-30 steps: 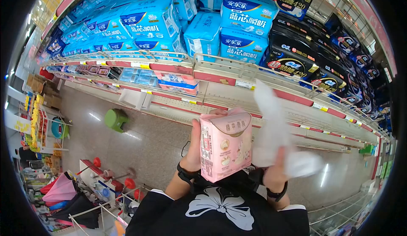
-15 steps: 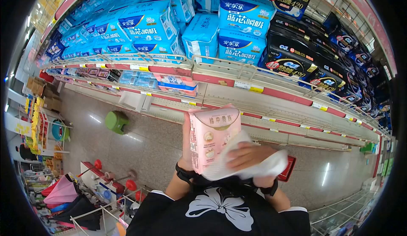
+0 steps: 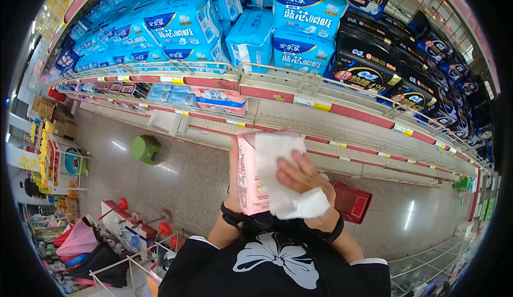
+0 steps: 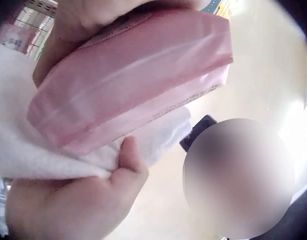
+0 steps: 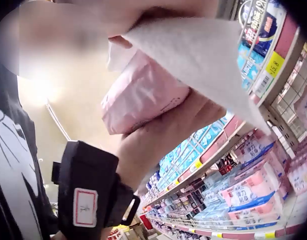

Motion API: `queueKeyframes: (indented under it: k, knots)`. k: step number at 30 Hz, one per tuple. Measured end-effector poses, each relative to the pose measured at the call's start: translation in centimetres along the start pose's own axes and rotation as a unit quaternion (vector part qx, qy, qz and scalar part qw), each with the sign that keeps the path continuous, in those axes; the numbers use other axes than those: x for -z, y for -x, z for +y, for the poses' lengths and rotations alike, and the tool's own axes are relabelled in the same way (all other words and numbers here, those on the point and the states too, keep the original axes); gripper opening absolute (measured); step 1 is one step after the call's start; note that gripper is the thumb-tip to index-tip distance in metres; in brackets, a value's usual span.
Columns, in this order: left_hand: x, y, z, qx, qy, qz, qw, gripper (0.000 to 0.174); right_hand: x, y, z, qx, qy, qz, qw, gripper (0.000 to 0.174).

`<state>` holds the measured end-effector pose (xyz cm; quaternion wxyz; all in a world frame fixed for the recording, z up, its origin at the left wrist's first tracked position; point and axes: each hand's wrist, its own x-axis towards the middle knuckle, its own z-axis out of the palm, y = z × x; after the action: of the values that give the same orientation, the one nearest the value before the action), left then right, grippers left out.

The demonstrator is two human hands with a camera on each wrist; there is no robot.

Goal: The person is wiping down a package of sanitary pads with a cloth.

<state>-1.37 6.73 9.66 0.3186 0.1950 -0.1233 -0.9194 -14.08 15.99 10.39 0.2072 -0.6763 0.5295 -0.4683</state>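
Observation:
My left hand [image 3: 233,175] grips a pink soft pack with printed characters [image 3: 248,182] from its left side and back, holding it upright before my chest. Across the pack's front lies a white paper towel [image 3: 272,155]. My right hand [image 3: 302,177] holds the towel against the pack, fingers spread over it and a bunched end near the palm. In the left wrist view, the right thumb [image 4: 131,156] lies on the towel beside the pack's pink end [image 4: 133,85]. The right wrist view has a loose towel flap [image 5: 193,60] hanging past the pack.
Blue packs [image 3: 181,22] and black packs [image 3: 368,64] fill the upper shelf in front, behind a wire rail. Pink and blue packs [image 3: 222,100] sit on the shelf below. On the floor are a green stool [image 3: 146,150] at left and a red basket [image 3: 352,202] at right.
My right hand has swung the towel from the right side of the pack leftward onto its front, covering most of the print. The pack has shifted slightly left.

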Motion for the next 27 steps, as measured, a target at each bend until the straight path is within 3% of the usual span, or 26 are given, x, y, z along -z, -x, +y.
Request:
queueKeyframes:
  k: [4, 6, 7, 8, 9, 10, 11, 12, 14, 16, 17, 19, 21, 22, 23, 25, 26, 27]
  knots:
    - [0.8, -0.1, 0.0, -0.030, -0.025, -0.002, 0.999, 0.069, -0.2, 2.6, 1.4, 0.021, 0.006, -0.046, 0.999, 0.048]
    - [1.0, -0.2, 0.0, -0.051, -0.036, 0.000, 0.998, 0.068, -0.4, 3.4, 2.4, 0.011, -0.214, -0.002, 0.977, 0.067]
    - [1.2, -0.2, -0.1, -0.061, -0.042, 0.001, 0.997, 0.068, -0.8, 3.2, 3.3, 0.057, -0.298, 0.060, 0.951, 0.074]
    - [1.2, -0.3, -0.1, -0.072, -0.048, 0.003, 0.996, 0.068, -0.3, 4.4, 1.7, -0.179, -0.345, 0.143, 0.910, 0.081]
    - [1.3, -0.3, -0.2, -0.080, -0.052, 0.004, 0.995, 0.067, 0.0, 4.3, 2.1, -0.149, -0.427, 0.214, 0.866, 0.068]
    - [1.4, -0.3, -0.3, -0.088, -0.056, 0.006, 0.995, 0.067, -0.1, 3.7, 2.1, -0.196, -0.392, 0.404, 0.803, 0.062]
    - [1.5, -0.3, -0.3, -0.093, -0.059, 0.005, 0.994, 0.067, -0.2, 2.8, 1.8, -0.234, -0.340, 0.576, 0.706, 0.058]
    - [1.5, -0.3, -0.5, -0.096, -0.064, 0.003, 0.993, 0.067, -0.3, 2.7, 1.5, -0.233, -0.338, 0.577, 0.706, 0.058]
    - [1.5, -0.3, -0.7, -0.098, -0.072, -0.001, 0.993, 0.066, -0.7, 2.5, 1.0, -0.242, -0.261, 0.470, 0.808, 0.050]
    - [1.5, -0.2, -1.0, -0.093, -0.073, -0.006, 0.993, 0.065, 0.1, -0.3, -0.5, -0.124, -0.307, 0.188, 0.925, 0.047]
    - [1.4, -0.1, -1.0, -0.087, -0.071, -0.011, 0.994, 0.065, 0.7, 0.3, 0.5, -0.054, -0.075, 0.065, 0.994, 0.041]
    - [1.4, 0.0, -1.0, -0.077, -0.062, -0.023, 0.995, 0.064, -0.2, -0.2, -0.8, -0.090, -0.145, 0.085, 0.982, 0.036]
    - [1.8, 0.2, -0.9, -0.067, -0.052, -0.045, 0.995, 0.064, -0.3, 0.8, -0.1, -0.030, 0.009, 0.002, 1.000, 0.034]
    - [1.9, 0.3, -0.8, -0.065, -0.050, -0.058, 0.995, 0.064, 0.2, 0.8, -0.4, 0.010, -0.010, -0.016, 1.000, 0.036]
    - [2.1, 0.3, -0.7, -0.068, -0.050, -0.064, 0.994, 0.063, 0.0, 2.1, 0.0, -0.063, -0.224, -0.039, 0.972, 0.040]
    - [2.4, 0.2, -0.4, -0.082, -0.057, -0.073, 0.992, 0.063, -1.3, 3.8, 0.7, -0.099, -0.487, 0.021, 0.868, 0.052]
    - [2.6, 0.2, -0.4, -0.094, -0.057, -0.070, 0.991, 0.062, -1.0, 4.4, 1.3, -0.124, -0.488, 0.029, 0.864, 0.063]
    - [2.7, 0.0, -0.3, -0.110, -0.057, -0.066, 0.990, 0.062, -0.6, 3.8, 0.2, -0.208, -0.447, 0.109, 0.863, 0.065]
